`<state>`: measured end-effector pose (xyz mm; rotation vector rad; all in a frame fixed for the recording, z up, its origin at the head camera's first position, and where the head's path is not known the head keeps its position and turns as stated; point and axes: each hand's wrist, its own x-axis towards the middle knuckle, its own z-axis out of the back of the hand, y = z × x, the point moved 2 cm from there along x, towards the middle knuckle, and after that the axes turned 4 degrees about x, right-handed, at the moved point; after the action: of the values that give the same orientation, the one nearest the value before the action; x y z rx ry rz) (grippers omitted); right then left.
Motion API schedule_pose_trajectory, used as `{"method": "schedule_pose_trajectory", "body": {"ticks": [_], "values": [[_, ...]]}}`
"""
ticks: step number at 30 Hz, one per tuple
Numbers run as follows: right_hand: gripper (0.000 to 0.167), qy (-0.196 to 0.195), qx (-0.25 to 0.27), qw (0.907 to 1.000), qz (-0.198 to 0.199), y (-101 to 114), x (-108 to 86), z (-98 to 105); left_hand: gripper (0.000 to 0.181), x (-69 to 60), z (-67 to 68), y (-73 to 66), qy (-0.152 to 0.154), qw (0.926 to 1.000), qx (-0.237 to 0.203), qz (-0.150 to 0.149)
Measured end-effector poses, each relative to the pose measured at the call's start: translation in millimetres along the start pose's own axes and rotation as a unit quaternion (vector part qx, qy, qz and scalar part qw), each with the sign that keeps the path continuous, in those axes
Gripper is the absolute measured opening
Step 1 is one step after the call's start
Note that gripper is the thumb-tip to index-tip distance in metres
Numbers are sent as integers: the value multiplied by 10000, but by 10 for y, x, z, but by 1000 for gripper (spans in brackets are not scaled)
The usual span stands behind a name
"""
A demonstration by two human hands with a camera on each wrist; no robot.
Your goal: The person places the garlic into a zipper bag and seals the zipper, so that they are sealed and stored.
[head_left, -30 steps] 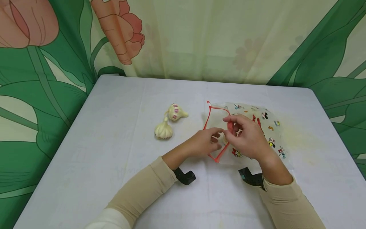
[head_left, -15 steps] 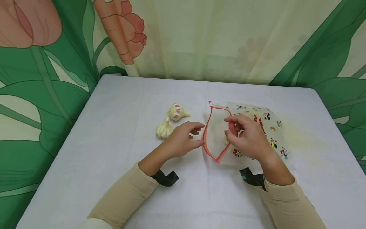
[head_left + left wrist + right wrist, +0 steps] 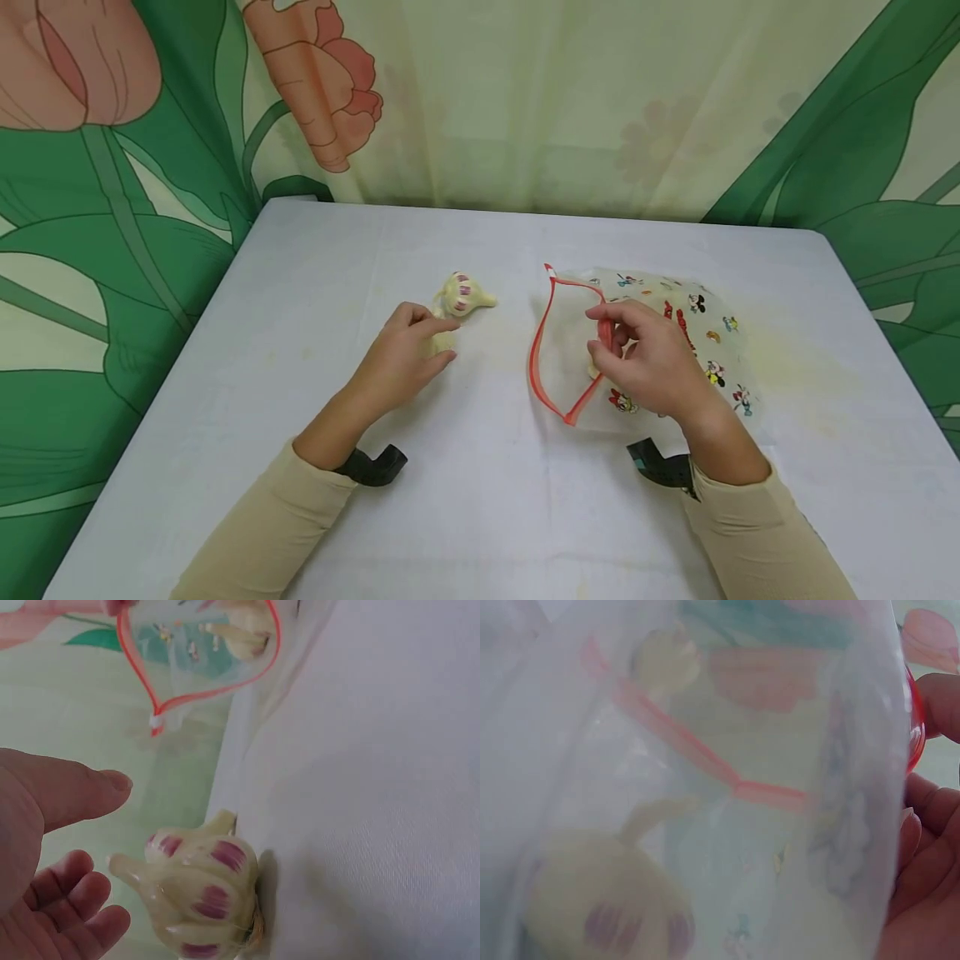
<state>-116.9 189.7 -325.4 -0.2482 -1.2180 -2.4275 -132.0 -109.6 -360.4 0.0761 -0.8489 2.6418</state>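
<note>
My left hand point(image 3: 397, 358) reaches over a whitish garlic bulb point(image 3: 444, 340), partly hiding it; thumb and fingers stand apart with a gap to the bulb in the left wrist view. Just behind lies a second garlic bulb point(image 3: 461, 294) with purple patches. To the right, my right hand point(image 3: 652, 354) pinches the red-edged mouth of a clear zip bag point(image 3: 720, 333) printed with cartoon figures. The bag's mouth gapes toward the left. Through its film, the right wrist view shows a blurred garlic bulb point(image 3: 604, 900) inside.
All of this rests on a table with a white cloth point(image 3: 300, 275). A curtain point(image 3: 525, 100) with large flowers and green leaves hangs behind and at both sides. Black straps point(image 3: 375, 467) sit at the wrists.
My left hand has moved left from the bag's mouth to the nearer garlic bulb. The bag's left rim has spread wider. The right hand keeps its place and pinch.
</note>
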Motion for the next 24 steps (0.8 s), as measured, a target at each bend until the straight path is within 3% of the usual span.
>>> {"method": "schedule_pose_trajectory", "body": {"ticks": [7,13,18,24], "values": [[27,19,13,10000,-4,-10,1,-6,44,32,32,113,-40,9999,142,76],[27,36,9,10000,7,-11,10,-14,46,109,35,169,379,9981,452,164],[27,31,-7,10000,74,-10,22,-13,37,135,95,203,560,9971,371,371],[26,37,7,10000,10,-11,16,-16,21,121,190,182,566,9973,388,260]]}}
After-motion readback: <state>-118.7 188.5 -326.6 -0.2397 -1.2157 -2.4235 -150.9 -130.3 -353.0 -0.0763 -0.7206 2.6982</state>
